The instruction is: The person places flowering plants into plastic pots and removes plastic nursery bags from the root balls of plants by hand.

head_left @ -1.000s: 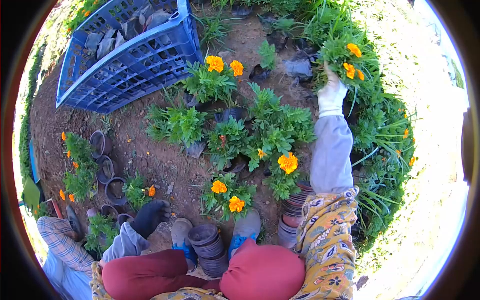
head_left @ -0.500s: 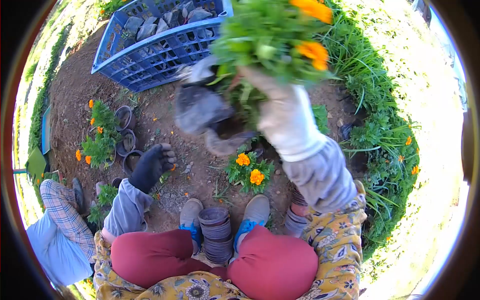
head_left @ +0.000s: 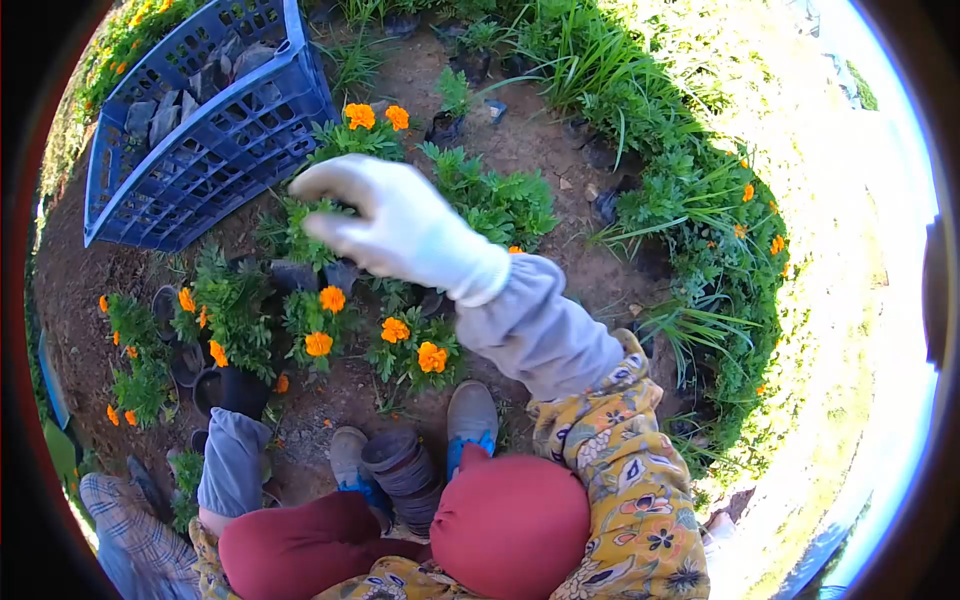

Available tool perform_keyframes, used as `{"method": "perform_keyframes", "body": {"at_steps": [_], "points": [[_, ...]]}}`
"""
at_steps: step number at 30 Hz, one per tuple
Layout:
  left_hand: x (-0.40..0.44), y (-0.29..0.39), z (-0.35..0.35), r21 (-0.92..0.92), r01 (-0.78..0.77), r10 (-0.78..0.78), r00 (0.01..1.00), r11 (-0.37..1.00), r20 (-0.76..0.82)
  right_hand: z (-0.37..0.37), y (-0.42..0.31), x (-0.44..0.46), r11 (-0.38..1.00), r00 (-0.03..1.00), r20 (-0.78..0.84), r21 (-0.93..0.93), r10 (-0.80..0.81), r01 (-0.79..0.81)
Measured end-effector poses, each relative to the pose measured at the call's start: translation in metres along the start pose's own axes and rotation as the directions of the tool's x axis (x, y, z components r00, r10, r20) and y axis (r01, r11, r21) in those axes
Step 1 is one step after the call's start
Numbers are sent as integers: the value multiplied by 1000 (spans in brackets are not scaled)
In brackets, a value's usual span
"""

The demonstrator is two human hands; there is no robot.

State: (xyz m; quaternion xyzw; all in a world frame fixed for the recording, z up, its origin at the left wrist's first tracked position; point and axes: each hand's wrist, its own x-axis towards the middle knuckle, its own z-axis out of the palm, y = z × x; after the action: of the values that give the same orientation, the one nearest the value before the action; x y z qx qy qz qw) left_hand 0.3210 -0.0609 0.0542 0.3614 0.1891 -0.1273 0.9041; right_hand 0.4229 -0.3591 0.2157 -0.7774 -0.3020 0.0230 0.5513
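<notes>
My right hand [head_left: 390, 220], in a white glove, hovers over the marigold plants with thumb and fingers apart and nothing visible between them. Just below it are dark plant bags [head_left: 295, 276] with marigold foliage around them. Orange blooms of one marigold plant [head_left: 318, 325] show beneath the hand, and another marigold [head_left: 412, 345] stands to its right. My left hand [head_left: 243, 390], black-gloved, is low against a leafy marigold [head_left: 232, 310]; leaves hide its fingers, so its grip cannot be made out. Round pots [head_left: 190, 362] lie just left of it.
A blue plastic crate [head_left: 220, 140] with dark bags in it stands at upper left. A stack of pots [head_left: 403, 465] is between my shoes. Dense green plants [head_left: 690, 270] line the right side. Another person's checked-cloth leg [head_left: 130, 515] is at lower left.
My right hand has let go of the marigold bunch and moved left and down. Bagged marigolds now stand before me. My left hand has moved down and left, against a plant. The view has shifted.
</notes>
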Motion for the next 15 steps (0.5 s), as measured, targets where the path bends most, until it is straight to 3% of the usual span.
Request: {"method": "perform_keyframes", "body": {"at_steps": [2,4,5,7,9,10,13,14,15], "points": [[3,1,1,-7,12,-12,1000,1000,3,-60,27,-36,923,903,-264,279,338,-264],[2,0,-3,-8,27,-27,1000,1000,-5,-108,93,-89,893,743,-513,118,430,-435],[-1,0,-7,-7,39,-39,999,999,-10,-122,134,-125,840,622,-601,165,502,-518],[-8,-4,-15,7,67,-67,997,998,-33,-141,208,-191,603,267,-598,477,756,-639],[-14,-10,-19,7,90,-89,994,996,-57,-153,245,-222,773,239,-782,427,576,-469],[-16,-10,-20,2,98,-98,993,995,-64,-152,240,-214,888,132,-942,235,308,-395],[-20,-9,-23,15,124,-123,988,992,-90,-174,280,-221,718,21,-960,194,279,-668],[-18,-10,-23,24,127,-124,988,992,-93,-175,283,-215,616,-82,-990,135,113,-776],[-18,-10,-23,23,134,-131,986,991,-99,-175,287,-210,757,-42,-992,116,116,-643]]}}
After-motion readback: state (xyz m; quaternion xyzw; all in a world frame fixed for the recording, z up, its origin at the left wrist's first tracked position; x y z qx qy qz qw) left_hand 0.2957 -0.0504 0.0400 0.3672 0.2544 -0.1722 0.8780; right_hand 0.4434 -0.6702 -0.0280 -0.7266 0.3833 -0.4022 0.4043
